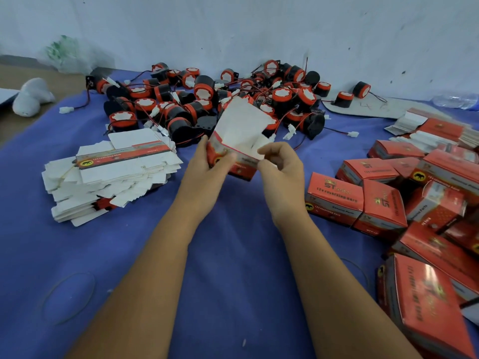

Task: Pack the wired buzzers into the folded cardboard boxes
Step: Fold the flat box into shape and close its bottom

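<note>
Blue cloth [233, 255] covers nearly the whole work surface in front of me, running up to a pale, scuffed wall [259, 27] at the back. At the far left edge the cloth ends and a strip of brown floor [31, 104] shows, with a white lump [32, 95] and a crumpled plastic bag [67, 55] on it. Closed red boxes [388, 203] lie heaped along my right side. Black and red buzzers [207, 99] with thin wires sit in a wide pile against the wall. A stack of flat, unfolded boxes [111, 172] lies to my left on the cloth. A thin rubber band [68, 297] lies loose near my left forearm. Between the piles, raised off the cloth, I hold one open box [238, 141]: my left hand [207, 167] grips its lower left side, fingers curled round it, and my right hand [281, 169] pinches a white flap on its right.
</note>
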### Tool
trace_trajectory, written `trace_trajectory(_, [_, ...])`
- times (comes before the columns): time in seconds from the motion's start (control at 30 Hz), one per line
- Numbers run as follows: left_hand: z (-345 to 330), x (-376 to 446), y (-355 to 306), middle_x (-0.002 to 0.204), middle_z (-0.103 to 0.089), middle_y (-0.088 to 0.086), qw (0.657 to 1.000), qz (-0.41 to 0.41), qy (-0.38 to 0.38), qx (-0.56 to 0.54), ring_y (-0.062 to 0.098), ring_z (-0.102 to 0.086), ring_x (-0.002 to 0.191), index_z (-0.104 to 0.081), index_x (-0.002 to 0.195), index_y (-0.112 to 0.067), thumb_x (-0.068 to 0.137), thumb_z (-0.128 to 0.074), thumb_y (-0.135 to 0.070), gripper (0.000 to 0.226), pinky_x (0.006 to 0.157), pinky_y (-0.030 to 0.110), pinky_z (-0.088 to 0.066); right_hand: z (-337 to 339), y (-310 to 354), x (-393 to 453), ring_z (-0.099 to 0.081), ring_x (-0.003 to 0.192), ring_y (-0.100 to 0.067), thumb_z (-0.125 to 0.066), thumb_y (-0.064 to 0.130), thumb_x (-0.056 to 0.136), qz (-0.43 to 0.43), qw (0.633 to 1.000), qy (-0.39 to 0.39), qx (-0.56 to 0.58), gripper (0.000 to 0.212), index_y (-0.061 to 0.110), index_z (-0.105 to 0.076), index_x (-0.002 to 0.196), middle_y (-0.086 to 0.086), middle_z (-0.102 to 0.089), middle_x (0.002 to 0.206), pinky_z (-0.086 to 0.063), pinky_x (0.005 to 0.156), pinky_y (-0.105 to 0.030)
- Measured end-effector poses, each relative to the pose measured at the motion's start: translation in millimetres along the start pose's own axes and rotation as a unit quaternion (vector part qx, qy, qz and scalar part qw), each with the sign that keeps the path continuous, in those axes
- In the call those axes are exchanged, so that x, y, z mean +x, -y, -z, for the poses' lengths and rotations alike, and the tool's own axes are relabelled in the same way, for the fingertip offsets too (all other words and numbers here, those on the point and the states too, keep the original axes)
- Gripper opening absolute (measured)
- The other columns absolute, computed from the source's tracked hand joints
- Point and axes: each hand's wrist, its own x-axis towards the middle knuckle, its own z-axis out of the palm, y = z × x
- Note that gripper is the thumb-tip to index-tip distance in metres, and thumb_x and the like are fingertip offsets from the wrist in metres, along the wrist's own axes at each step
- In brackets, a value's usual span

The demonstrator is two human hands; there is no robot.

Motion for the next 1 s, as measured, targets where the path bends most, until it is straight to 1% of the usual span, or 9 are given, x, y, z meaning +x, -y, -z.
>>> trace_trajectory(0.17, [6.8, 2.5, 8.8, 0.093, -0.059, -0.019, 0.989, -0.017, -0.128, 0.076, -0.008, -0.056, 0.084, -0.054, 0.108, -0.026, 0.076, -0.081, -0.035, 0.043, 0.064, 0.007, -0.039, 2.0, -10.9, 5.0, -0.052, 0.116, -0.012, -0.045, 0.0, 0.091, 0.002, 0.996, 0.003, -0.089, 0.041, 0.02, -0.051, 0.126, 0.002, -0.052, 0.13, -0.046, 0.095, -0.033])
trace_trajectory(0.33, [7.8, 2.4, 8.8, 0.092, -0.056, -0.018, 0.979, 0.006, -0.186, 0.083, 0.01, -0.056, 0.089, -0.045, 0.106, -0.028, 0.075, -0.082, -0.036, 0.049, 0.065, 0.016, -0.039, 6.2, -25.1, 15.8, -0.015, 0.145, -0.026, -0.037, 0.027, 0.099, -0.034, 0.886, 0.101, -0.452, 0.043, 0.019, -0.043, 0.141, -0.009, -0.023, 0.158, -0.006, 0.118, -0.048])
trace_trajectory(0.5, [9.1, 2.1, 7.8, 0.097, -0.059, -0.012, 0.965, 0.017, -0.258, 0.045, 0.015, -0.059, 0.094, -0.044, 0.106, -0.023, 0.075, -0.082, -0.036, 0.05, 0.062, 0.017, -0.039, 3.3, -25.0, 14.5, -0.053, 0.091, -0.021, -0.05, 0.029, 0.099, 0.059, 0.901, 0.046, -0.426, 0.029, 0.009, -0.065, 0.085, -0.003, -0.061, 0.093, -0.041, 0.085, -0.036])
trace_trajectory(0.6, [10.4, 1.8, 6.3, 0.092, -0.054, -0.018, 0.959, 0.021, -0.283, -0.005, 0.013, -0.059, 0.093, -0.043, 0.105, -0.024, 0.075, -0.082, -0.033, 0.05, 0.061, 0.014, -0.039, -0.6, -13.8, 5.3, -0.049, 0.062, -0.016, -0.065, 0.023, 0.09, 0.139, 0.945, 0.009, -0.296, 0.031, 0.01, -0.053, 0.065, 0.002, -0.054, 0.061, -0.039, 0.058, -0.027])
trace_trajectory(0.7, [10.8, 3.0, 6.5, 0.093, -0.055, -0.017, 0.957, 0.017, -0.289, -0.032, 0.01, -0.059, 0.091, -0.042, 0.107, -0.023, 0.075, -0.083, -0.03, 0.052, 0.062, 0.012, -0.041, -4.3, -1.8, -4.1, -0.038, 0.058, -0.021, -0.063, 0.009, 0.081, 0.313, 0.893, -0.111, -0.304, 0.036, 0.015, -0.034, 0.06, -0.003, -0.04, 0.055, -0.032, 0.06, -0.025])
trace_trajectory(0.77, [10.6, 3.7, 8.0, 0.093, -0.055, -0.018, 0.958, 0.014, -0.286, -0.03, 0.01, -0.059, 0.093, -0.042, 0.105, -0.024, 0.074, -0.083, -0.028, 0.051, 0.062, 0.012, -0.041, -2.1, -1.2, -0.7, -0.036, 0.068, -0.023, -0.06, 0.006, 0.077, 0.321, 0.823, -0.159, -0.442, 0.03, 0.015, -0.033, 0.066, -0.003, -0.038, 0.066, -0.03, 0.068, -0.032])
trace_trajectory(0.83, [10.0, 4.1, 9.3, 0.092, -0.055, -0.02, 0.958, 0.01, -0.285, -0.029, 0.01, -0.059, 0.094, -0.042, 0.103, -0.026, 0.074, -0.083, -0.027, 0.05, 0.062, 0.011, -0.041, 4.3, -4.9, 4.1, -0.039, 0.088, -0.027, -0.059, 0.007, 0.078, 0.215, 0.77, -0.123, -0.588, 0.021, 0.014, -0.039, 0.082, -0.006, -0.044, 0.09, -0.028, 0.08, -0.036])
trace_trajectory(0.9, [8.6, 4.0, 9.3, 0.094, -0.056, -0.019, 0.956, 0.005, -0.291, -0.045, 0.005, -0.06, 0.092, -0.043, 0.105, -0.025, 0.074, -0.082, -0.026, 0.05, 0.061, 0.009, -0.043, 9.4, -10.5, 5.4, -0.037, 0.116, -0.034, -0.057, 0.008, 0.08, 0.122, 0.755, -0.086, -0.639, 0.032, 0.014, -0.046, 0.109, -0.012, -0.043, 0.124, -0.028, 0.098, -0.042])
trace_trajectory(1.0, [5.3, 6.0, 6.9, 0.103, -0.059, -0.013, 0.945, -0.002, -0.306, -0.113, -0.004, -0.06, 0.089, -0.042, 0.112, -0.02, 0.078, -0.08, -0.025, 0.051, 0.064, 0.007, -0.046, 1.5, -6.9, 0.4, -0.03, 0.131, -0.036, -0.058, 0.011, 0.081, 0.137, 0.754, -0.092, -0.635, 0.049, 0.015, -0.044, 0.128, -0.015, -0.035, 0.141, -0.021, 0.107, -0.046])
